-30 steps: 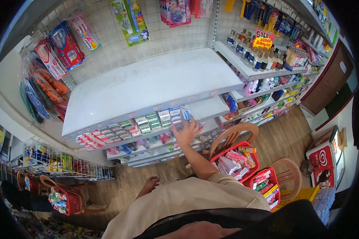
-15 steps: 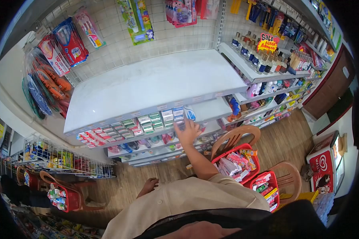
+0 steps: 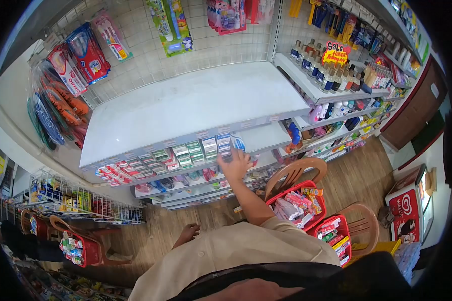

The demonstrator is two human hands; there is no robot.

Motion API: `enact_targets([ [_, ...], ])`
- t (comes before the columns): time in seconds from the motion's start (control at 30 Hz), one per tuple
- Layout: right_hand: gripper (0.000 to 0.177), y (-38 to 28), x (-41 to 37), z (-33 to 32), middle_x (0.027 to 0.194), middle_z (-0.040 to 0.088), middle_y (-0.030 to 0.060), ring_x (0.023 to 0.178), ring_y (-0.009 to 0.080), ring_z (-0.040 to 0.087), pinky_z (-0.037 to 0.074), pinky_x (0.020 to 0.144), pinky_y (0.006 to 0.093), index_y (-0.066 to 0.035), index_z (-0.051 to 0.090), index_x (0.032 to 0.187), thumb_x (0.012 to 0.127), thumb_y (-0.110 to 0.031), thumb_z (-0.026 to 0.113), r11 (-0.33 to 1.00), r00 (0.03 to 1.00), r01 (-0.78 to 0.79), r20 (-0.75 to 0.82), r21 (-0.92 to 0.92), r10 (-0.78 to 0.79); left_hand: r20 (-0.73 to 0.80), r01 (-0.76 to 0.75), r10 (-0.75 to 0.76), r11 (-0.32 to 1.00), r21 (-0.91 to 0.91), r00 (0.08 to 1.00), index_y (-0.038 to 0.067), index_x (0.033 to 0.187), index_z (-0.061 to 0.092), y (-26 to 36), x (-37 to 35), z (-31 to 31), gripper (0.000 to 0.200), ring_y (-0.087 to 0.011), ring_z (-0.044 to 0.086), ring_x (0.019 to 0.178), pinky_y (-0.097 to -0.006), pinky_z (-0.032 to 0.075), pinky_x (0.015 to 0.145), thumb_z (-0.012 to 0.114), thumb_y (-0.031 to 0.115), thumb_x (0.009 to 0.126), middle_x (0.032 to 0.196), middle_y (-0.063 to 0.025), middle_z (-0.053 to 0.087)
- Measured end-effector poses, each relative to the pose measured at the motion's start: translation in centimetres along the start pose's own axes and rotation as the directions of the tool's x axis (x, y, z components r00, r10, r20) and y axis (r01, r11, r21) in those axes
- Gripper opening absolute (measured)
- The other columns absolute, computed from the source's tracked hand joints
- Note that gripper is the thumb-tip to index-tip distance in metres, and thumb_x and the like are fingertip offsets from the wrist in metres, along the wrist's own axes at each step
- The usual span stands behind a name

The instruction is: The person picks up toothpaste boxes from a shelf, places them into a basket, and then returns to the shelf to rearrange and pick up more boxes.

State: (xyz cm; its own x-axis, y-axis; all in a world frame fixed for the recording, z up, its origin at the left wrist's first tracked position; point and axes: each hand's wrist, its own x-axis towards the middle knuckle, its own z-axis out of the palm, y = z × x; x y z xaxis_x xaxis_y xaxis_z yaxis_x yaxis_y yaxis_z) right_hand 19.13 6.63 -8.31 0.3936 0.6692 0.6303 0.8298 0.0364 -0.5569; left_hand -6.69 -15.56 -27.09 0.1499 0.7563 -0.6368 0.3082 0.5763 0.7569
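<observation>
My right hand reaches to the front edge of the shelf below the bare top board, its fingers spread and holding nothing I can see. Its fingertips are right at a stack of blue-and-white boxes. Just above the knuckles shows a white packet with a blue print, partly hidden by the hand. Green-and-white boxes stand to the left of the blue ones, and red-and-white boxes fill the far left of that row. Low by my body hangs my left hand, empty, with loosely bent fingers.
A brown plastic chair carries a red basket of packaged goods; a second filled red basket is beside it. Perfume bottles line the right shelf. Toothbrush packs hang at left. A wire rack stands lower left.
My right hand stays at the blue-and-white boxes with only a very slight shift of the fingers. My left hand and the goods look the same.
</observation>
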Motion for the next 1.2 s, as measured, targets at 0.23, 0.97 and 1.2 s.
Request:
enact_targets([
  [0.23,0.041,0.1,0.1,0.5,0.092,0.058,0.0,0.092,0.0265,0.05,0.031,0.073,0.0445,-0.013,0.066,0.091,0.062,-0.042,0.071,1.0,1.0,0.004,-0.024,-0.013,-0.004,0.046,-0.048,0.046,0.998,0.051,0.998,0.004,0.132,0.044,-4.5,2.9,-0.3,0.065,-0.0238,0.06,0.096,-0.0397,0.043,0.078,0.066,0.04,0.082,0.114,-0.0094,0.061],
  [0.97,0.054,4.5,3.4,-0.8,0.108,0.06,0.0068,0.107,0.0275,0.048,0.033,0.082,0.0513,-0.014,0.06,0.111,0.065,-0.04,0.069,0.985,0.975,-0.075,0.198,-0.152,0.105,0.033,0.006,-0.011,0.988,0.156,0.999,0.002,0.131,0.047,-3.1,1.5,0.9,0.064,-0.0254,0.058,0.104,-0.0405,0.045,0.084,0.062,0.043,0.085,0.119,-0.0119,0.059],
  [1.2,0.045,11.3,8.2,-1.7,0.108,0.062,0.0103,0.099,0.0288,0.059,0.045,0.083,0.0463,-0.005,0.061,0.108,0.073,-0.033,0.069,0.884,0.992,-0.125,0.076,0.45,0.102,0.05,0.042,-0.056,0.968,0.246,0.997,0.002,0.131,0.047,-6.5,3.9,0.5,0.064,-0.0256,0.058,0.102,-0.0399,0.046,0.083,0.062,0.044,0.085,0.12,-0.0115,0.059],
])
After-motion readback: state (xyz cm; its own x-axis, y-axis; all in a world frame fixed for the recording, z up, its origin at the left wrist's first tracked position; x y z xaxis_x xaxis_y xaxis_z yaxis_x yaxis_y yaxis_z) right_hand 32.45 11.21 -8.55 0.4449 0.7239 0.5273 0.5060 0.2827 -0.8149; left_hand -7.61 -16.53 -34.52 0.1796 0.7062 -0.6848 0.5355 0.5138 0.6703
